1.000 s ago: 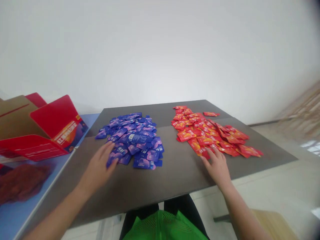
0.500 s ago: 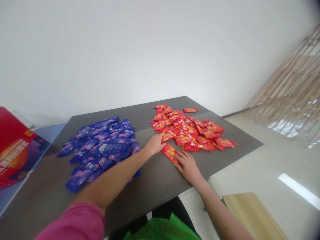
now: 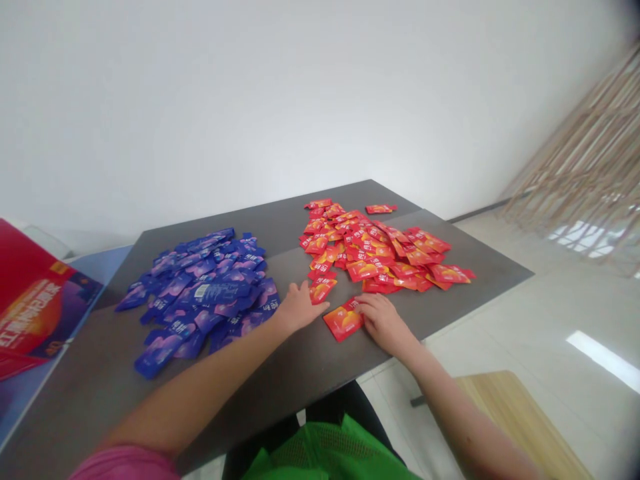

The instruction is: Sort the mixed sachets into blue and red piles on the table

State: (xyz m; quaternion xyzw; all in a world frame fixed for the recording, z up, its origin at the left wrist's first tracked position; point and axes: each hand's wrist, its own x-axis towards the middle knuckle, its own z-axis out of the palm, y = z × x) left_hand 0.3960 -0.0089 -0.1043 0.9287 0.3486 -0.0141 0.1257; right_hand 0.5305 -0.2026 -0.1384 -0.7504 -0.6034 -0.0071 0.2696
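Observation:
A pile of red packets [image 3: 370, 247] lies on the dark table [image 3: 300, 353], right of centre. My left hand [image 3: 299, 308] is at the pile's near left edge, thumb and fingers apart around a red packet [image 3: 323, 290] lying there; whether it grips the packet is unclear. Closer to me, a separate red packet [image 3: 344, 320] lies flat. Its right end is under the fingertips of my right hand [image 3: 384, 323], and those fingers are close together. To the left of my left hand spreads a pile of blue-purple packets [image 3: 205, 293].
One red packet [image 3: 381, 209] lies apart near the table's back edge. A red printed bag or box [image 3: 30, 300] stands at the far left on a blue surface [image 3: 107, 261]. A wooden board [image 3: 520, 420] is below right, beyond the table edge.
My left hand has moved slightly left and nearer, and a packet at its fingers has shifted the same way. The near packet has turned and lies more apart. The view has shifted slightly.

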